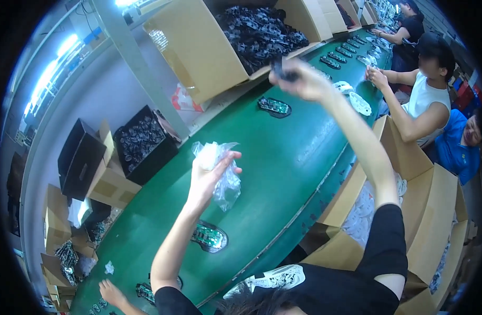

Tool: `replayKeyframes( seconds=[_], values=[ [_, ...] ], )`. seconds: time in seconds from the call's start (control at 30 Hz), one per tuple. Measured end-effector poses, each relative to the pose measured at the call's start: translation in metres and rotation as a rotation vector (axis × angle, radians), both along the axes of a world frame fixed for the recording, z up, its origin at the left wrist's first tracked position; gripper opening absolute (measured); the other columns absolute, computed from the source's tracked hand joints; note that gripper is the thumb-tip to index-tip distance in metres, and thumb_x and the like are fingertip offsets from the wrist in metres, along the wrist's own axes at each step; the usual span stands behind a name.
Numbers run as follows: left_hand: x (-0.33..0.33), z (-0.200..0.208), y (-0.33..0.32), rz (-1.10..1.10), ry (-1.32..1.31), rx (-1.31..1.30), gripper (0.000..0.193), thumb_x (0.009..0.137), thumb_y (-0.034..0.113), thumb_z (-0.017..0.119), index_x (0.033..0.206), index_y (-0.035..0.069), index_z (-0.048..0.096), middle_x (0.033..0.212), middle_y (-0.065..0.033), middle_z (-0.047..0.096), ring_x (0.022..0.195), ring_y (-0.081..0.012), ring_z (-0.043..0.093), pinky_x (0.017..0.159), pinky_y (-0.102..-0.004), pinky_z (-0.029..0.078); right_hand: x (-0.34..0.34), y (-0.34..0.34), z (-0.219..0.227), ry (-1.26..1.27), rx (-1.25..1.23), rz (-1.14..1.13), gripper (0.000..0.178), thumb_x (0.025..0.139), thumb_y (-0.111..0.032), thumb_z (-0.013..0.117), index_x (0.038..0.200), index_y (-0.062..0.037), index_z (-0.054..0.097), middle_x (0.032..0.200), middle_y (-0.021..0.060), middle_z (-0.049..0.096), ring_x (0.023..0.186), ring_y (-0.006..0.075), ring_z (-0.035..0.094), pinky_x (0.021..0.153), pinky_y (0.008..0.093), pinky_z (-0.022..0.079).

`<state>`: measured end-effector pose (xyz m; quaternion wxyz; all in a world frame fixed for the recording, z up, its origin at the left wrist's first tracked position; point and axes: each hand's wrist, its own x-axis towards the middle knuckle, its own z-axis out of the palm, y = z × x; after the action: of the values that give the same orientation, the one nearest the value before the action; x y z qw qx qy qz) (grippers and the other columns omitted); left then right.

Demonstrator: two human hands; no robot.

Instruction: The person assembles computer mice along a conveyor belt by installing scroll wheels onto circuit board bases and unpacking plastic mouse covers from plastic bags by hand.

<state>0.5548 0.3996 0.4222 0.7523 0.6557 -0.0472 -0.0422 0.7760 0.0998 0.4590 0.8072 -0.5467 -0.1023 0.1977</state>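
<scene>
The left hand [208, 170] has its fingers curled about a crumpled, glossy clear plastic bag [227, 191], held above the middle of the smooth green counter [272, 168]. The right hand [309, 84], farther off, has its blurred fingers closed on a small dark part [285, 72], before a cardboard carton [199, 52] heaped with glossy black pieces. Elongated, rounded black shells with green circuit boards lie near [209, 237] and far [274, 106]. Bare counter stretches right of the bag to the long, curving near edge.
</scene>
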Motion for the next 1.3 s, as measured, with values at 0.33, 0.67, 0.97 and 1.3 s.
replayKeyframes(
  seconds=[0.33, 0.67, 0.97, 1.3],
  values=[
    [0.007, -0.002, 0.012, 0.195, 0.106, -0.199, 0.029, 0.1, 0.032, 0.064, 0.115, 0.009, 0.054, 0.092, -0.0063, 0.066, 0.076, -0.0167, 0.069, 0.057, -0.0311, 0.056, -0.061, 0.073, -0.017, -0.389, -0.519, 0.155, 0.056, 0.094, -0.037, 0.072, 0.138, -0.0042, 0.059, 0.131, 0.0091, 0.064, 0.117, 0.0177, 0.06, 0.09, 0.035, 0.055],
    [-0.005, -0.004, -0.041, 0.108, 0.009, -0.316, 0.027, 0.099, 0.034, 0.064, 0.108, 0.01, 0.06, 0.089, -0.0003, 0.063, 0.07, -0.0087, 0.06, 0.051, -0.0267, 0.048, -0.231, 0.077, 0.019, -1.24, -0.846, -0.182, 0.04, 0.08, -0.032, 0.082, 0.114, -0.0139, 0.069, 0.102, 0.0036, 0.066, 0.099, 0.0236, 0.06, 0.075, 0.0343, 0.056],
    [-0.04, 0.012, -0.034, -0.059, 0.183, -0.269, 0.024, 0.099, 0.028, 0.065, 0.11, 0.007, 0.062, 0.088, -0.002, 0.067, 0.066, -0.0083, 0.064, 0.049, -0.0216, 0.05, -0.261, 0.049, 0.022, -1.263, -0.738, -0.204, 0.018, 0.083, -0.023, 0.079, 0.085, -0.0074, 0.069, 0.082, 0.0038, 0.066, 0.089, 0.0229, 0.06, 0.079, 0.0367, 0.052],
    [-0.052, 0.024, -0.044, -0.22, 0.182, -0.164, 0.036, 0.092, 0.031, 0.074, 0.115, 0.005, 0.061, 0.088, -0.0029, 0.065, 0.072, -0.0096, 0.062, 0.054, -0.0236, 0.048, -0.284, 0.048, 0.01, -1.48, -0.983, -0.257, 0.02, 0.083, -0.027, 0.077, 0.09, -0.0111, 0.067, 0.09, 0.0025, 0.065, 0.092, 0.0191, 0.063, 0.065, 0.0327, 0.055]
  ],
)
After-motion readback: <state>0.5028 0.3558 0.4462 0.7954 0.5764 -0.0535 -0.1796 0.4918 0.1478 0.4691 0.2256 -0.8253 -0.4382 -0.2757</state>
